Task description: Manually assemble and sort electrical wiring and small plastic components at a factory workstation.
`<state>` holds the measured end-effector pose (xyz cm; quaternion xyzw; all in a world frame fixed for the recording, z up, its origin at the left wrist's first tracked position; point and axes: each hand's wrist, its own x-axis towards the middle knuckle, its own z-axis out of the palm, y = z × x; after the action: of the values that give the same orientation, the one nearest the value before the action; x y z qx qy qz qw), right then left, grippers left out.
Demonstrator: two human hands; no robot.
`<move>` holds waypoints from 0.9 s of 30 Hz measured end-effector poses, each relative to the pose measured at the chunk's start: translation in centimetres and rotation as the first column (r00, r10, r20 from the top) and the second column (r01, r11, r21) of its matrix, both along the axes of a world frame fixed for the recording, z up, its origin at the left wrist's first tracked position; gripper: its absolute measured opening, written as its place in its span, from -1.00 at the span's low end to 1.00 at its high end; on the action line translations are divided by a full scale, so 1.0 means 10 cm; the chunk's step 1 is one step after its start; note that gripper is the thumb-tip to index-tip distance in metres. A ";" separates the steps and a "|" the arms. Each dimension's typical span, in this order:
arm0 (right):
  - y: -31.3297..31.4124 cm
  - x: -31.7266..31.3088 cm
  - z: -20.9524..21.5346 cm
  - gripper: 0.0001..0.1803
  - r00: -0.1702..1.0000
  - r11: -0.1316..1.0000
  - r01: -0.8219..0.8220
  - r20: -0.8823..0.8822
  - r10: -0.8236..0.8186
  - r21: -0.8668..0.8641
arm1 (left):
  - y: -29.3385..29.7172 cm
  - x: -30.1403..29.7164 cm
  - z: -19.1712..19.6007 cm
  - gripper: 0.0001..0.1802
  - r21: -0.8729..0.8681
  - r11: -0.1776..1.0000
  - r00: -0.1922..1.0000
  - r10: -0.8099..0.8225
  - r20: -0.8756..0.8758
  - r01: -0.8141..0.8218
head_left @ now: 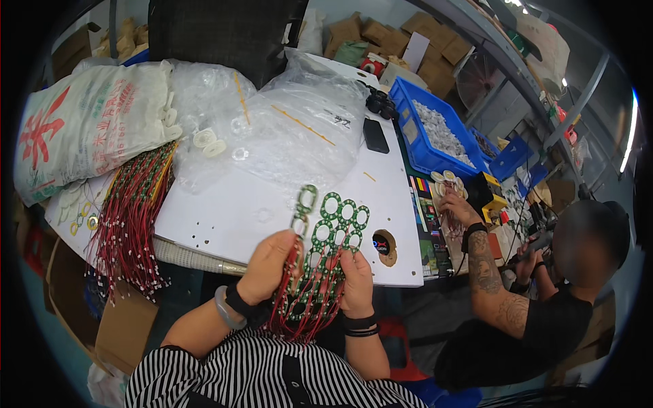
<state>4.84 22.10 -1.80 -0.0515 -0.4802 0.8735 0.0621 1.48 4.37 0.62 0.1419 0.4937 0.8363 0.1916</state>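
Likely step: separating ring boards [340, 208]
Left hand's [267, 267] grip pinches a narrow strip [303, 211], right hand's [357, 285] the wider panel's edge; next calls for untangled wires [329, 291].

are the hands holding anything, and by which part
Left hand: a narrow green board strip, below its upper end. Right hand: a wider green board panel, by its right edge.

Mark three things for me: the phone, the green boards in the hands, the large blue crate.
Phone [375, 137]: head view, middle of its dark face.
Green boards [336, 221]: head view, green part between holes.
Blue crate [410, 129]: head view, left wall.
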 end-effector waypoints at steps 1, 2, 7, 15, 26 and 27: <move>0.06 0.00 0.02 -0.79 1.000 1.000 0.007 -0.002 -0.007 0.004 | -0.05 -0.05 0.02 -0.56 0.046 0.996 0.997 0.074 0.016 -0.075; 0.15 0.02 0.06 -0.79 0.999 0.995 0.029 -0.035 -0.033 -0.099 | -0.15 -0.13 0.08 -0.54 0.091 0.985 0.989 0.146 0.036 -0.148; 0.48 0.18 0.32 -0.82 0.979 0.984 0.129 -0.143 -0.147 -0.125 | -0.63 -0.26 0.34 -0.59 -0.060 0.877 0.876 0.469 -0.109 -0.477; -0.12 0.11 0.30 -0.82 0.973 0.942 0.078 -0.229 -0.001 0.328 | 0.28 0.09 0.00 -0.59 -0.196 0.901 0.859 0.277 -0.431 -0.388; -0.10 -0.04 0.00 -0.68 0.997 0.998 -0.060 -0.050 0.061 0.022 | 0.25 0.01 -0.08 -0.56 -0.074 0.995 0.997 0.065 0.051 -0.061; -0.10 -0.07 0.01 -0.68 0.997 0.998 -0.061 -0.041 0.062 0.020 | 0.22 -0.05 -0.12 -0.54 -0.028 0.998 0.996 0.057 0.065 -0.055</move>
<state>4.16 21.07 -1.72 -0.0180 -0.4882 0.8713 0.0458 0.94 6.56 -0.61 0.0978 0.5019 0.8390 0.1861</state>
